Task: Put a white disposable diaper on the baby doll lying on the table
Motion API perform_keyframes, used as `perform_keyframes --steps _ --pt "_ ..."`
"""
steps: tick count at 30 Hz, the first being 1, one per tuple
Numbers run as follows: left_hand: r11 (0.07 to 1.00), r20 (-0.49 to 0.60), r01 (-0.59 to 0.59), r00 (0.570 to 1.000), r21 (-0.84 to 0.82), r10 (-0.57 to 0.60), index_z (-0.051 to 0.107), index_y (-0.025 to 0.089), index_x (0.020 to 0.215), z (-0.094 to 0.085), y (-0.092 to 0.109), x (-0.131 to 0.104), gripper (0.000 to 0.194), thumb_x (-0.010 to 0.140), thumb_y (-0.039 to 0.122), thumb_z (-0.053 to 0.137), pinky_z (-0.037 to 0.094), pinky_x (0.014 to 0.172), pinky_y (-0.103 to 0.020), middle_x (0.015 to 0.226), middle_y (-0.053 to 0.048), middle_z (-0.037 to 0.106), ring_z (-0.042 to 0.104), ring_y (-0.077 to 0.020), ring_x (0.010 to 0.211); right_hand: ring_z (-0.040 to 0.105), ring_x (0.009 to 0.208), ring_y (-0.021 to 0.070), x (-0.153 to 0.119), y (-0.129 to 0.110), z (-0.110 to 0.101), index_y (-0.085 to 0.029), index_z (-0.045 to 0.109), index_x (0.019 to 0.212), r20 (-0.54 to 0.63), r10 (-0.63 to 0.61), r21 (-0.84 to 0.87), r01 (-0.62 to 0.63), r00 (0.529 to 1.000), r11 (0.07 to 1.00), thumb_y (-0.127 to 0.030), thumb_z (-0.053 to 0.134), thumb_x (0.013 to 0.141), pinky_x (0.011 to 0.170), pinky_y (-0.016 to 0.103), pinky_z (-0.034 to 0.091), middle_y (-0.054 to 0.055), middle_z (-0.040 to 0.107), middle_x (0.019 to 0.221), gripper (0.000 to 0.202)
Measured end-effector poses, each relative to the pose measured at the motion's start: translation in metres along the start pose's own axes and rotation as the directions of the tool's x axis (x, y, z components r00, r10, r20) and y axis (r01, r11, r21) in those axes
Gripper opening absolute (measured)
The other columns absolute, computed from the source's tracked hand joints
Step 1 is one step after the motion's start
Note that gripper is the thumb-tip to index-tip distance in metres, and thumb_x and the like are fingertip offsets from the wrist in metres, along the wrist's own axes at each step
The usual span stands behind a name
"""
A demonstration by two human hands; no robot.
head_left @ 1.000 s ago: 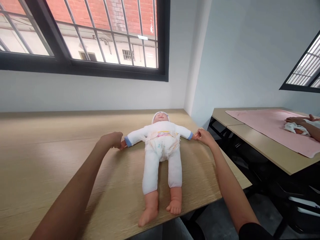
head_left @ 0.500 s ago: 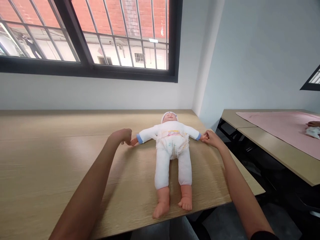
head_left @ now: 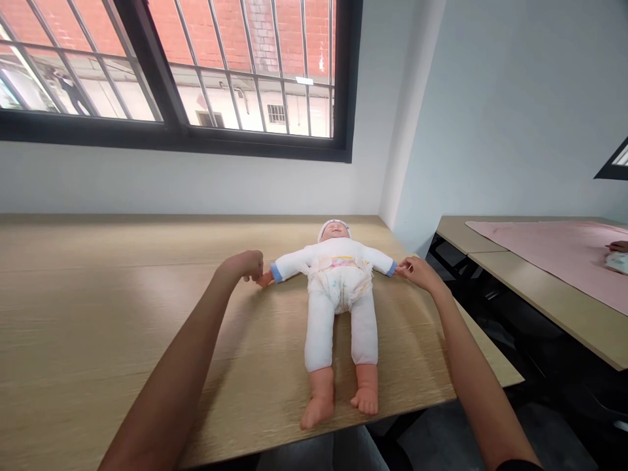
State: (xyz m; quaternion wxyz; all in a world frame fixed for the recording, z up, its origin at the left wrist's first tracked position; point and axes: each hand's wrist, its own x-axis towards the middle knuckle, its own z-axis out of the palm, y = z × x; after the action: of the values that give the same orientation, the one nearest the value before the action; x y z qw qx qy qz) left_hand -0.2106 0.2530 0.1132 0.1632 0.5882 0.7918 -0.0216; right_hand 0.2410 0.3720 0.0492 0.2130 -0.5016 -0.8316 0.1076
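A baby doll [head_left: 337, 288] in a white suit, diaper and cap lies on its back on the wooden table [head_left: 98, 294], arms spread wide, bare feet toward me. My left hand [head_left: 243, 265] pinches the doll's hand on the left side. On the other side, my right hand [head_left: 417, 270] grips the doll's other hand at the blue cuff. Both of my forearms stretch forward along the doll's sides.
A barred window [head_left: 196, 72] runs along the wall behind the table. To the right, across a gap with black table legs, stands a second table [head_left: 544, 294] with a pink cloth [head_left: 554, 252]; another person's hand [head_left: 618, 246] shows at its far right edge.
The view swung left, so the doll sits further right in frame and the second table slid toward the edge. Both hands have kept hold of the doll's hands.
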Motion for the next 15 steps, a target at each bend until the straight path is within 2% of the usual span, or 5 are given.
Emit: perform_keyframes --steps 6,12,15 --pt "0.998 0.052 0.047 0.997 0.044 -0.049 0.063 0.014 0.055 -0.002 0.009 -0.005 0.015 0.047 0.025 0.07 0.048 0.063 -0.034 0.05 -0.008 0.062 0.06 -0.0228 0.058 0.06 0.077 0.0166 0.002 0.0 0.003 -0.018 0.065 0.079 0.013 -0.005 -0.011 0.005 1.0 1.0 -0.035 0.06 0.079 0.066 0.024 0.039 0.006 0.069 0.088 0.017" --pt "0.997 0.075 0.045 0.996 0.064 -0.05 0.06 0.014 0.052 -0.005 0.015 -0.01 0.012 0.046 0.021 0.069 0.047 0.064 -0.033 0.05 -0.007 0.06 0.06 -0.0227 0.06 0.06 0.078 0.0169 0.002 -0.001 0.004 -0.017 0.065 0.08 0.013 -0.002 -0.025 0.002 1.0 1.0 -0.032 0.052 0.085 0.066 0.024 0.039 0.007 0.068 0.088 0.02" --pt "0.998 0.093 0.034 0.995 0.057 -0.04 0.061 0.014 0.054 -0.006 0.015 -0.012 0.01 0.047 0.019 0.067 0.046 0.063 -0.032 0.052 -0.006 0.06 0.059 -0.0214 0.059 0.06 0.078 0.017 0.001 0.002 0.003 -0.018 0.065 0.082 0.032 -0.013 0.013 0.013 0.999 1.0 -0.036 0.059 0.08 0.066 0.024 0.04 0.006 0.068 0.089 0.02"
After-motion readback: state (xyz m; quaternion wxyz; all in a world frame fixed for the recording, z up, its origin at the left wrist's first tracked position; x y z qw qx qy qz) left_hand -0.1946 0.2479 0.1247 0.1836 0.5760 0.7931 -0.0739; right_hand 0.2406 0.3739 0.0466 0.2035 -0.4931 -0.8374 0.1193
